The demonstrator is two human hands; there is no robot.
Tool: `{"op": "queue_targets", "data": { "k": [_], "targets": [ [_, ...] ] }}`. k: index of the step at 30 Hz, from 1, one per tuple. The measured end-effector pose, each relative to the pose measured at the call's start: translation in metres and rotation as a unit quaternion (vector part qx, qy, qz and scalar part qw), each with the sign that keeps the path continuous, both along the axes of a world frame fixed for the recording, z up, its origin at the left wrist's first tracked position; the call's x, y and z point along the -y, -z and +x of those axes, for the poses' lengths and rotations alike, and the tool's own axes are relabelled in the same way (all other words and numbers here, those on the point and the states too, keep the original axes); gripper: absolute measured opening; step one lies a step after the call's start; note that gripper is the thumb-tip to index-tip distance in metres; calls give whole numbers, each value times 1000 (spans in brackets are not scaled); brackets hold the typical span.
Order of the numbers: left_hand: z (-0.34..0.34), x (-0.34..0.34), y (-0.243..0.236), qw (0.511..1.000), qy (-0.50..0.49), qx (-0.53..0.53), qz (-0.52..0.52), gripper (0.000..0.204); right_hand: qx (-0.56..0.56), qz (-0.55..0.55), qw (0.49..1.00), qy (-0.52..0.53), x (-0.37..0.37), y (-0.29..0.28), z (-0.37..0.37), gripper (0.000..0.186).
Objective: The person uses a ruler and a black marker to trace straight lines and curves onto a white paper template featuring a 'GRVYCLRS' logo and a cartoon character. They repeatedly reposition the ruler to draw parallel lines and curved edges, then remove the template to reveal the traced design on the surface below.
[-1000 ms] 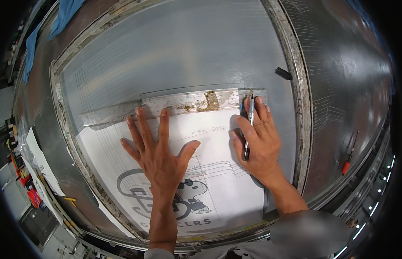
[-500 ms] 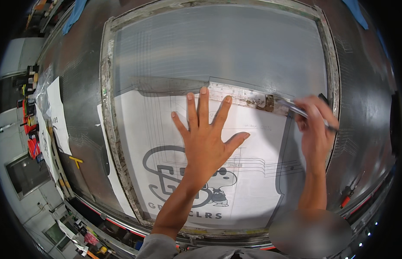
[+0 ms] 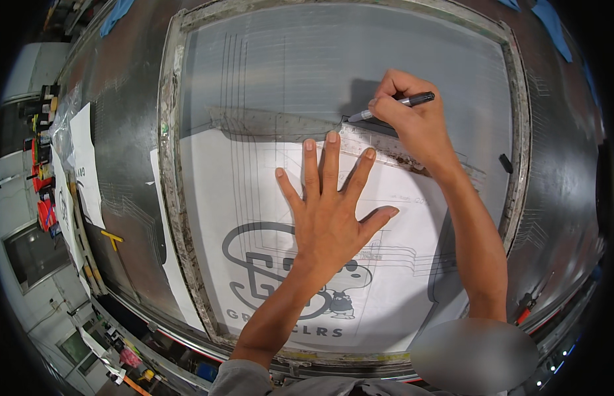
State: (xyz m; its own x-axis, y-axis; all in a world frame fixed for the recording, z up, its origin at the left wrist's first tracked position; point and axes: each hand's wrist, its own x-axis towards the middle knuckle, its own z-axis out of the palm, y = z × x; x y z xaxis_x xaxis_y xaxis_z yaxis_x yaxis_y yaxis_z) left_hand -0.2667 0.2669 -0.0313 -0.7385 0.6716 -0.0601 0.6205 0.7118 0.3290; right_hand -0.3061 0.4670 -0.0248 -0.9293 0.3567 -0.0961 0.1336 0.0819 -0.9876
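Observation:
A framed screen (image 3: 516,198) with grey see-through mesh (image 3: 307,59) lies over a white printed sheet (image 3: 399,317). My left hand (image 3: 333,221) is spread flat on the mesh, its longest fingertips at the lower edge of a worn ruler (image 3: 379,144). The ruler slants across the mesh, and its left part looks grey and see-through. In my right hand (image 3: 416,122) is a marker pen (image 3: 420,98), pinched between thumb and fingers. Its tip points down-left, at the ruler's upper edge just beyond my left fingertips. Thin dark lines run down the mesh at left.
A black pen cap (image 3: 505,163) lies by the frame's right side. The frame sits on a dark table (image 3: 557,152). Left of it are paper sheets (image 3: 89,171) and a yellow T-shaped tool (image 3: 112,237). A red-handled tool (image 3: 526,309) lies at lower right; blue cloths (image 3: 552,30) hang at the far edge.
My right hand has swung from the ruler's right end up and left, bringing the pen tip to its upper edge. My left hand stays flat on the mesh; the whole view has shifted slightly.

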Motion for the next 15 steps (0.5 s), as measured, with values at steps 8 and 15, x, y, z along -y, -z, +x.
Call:
{"op": "queue_targets", "data": {
  "k": [8, 15],
  "targets": [
    [-1, 0, 1, 1000, 1, 3, 10, 86, -6, 15, 1000, -5, 1, 4, -1, 14],
    [-1, 0, -1, 1000, -1, -1, -5, 88, -4, 75, 997, -30, -7, -7, 5, 13]
  ]
}}
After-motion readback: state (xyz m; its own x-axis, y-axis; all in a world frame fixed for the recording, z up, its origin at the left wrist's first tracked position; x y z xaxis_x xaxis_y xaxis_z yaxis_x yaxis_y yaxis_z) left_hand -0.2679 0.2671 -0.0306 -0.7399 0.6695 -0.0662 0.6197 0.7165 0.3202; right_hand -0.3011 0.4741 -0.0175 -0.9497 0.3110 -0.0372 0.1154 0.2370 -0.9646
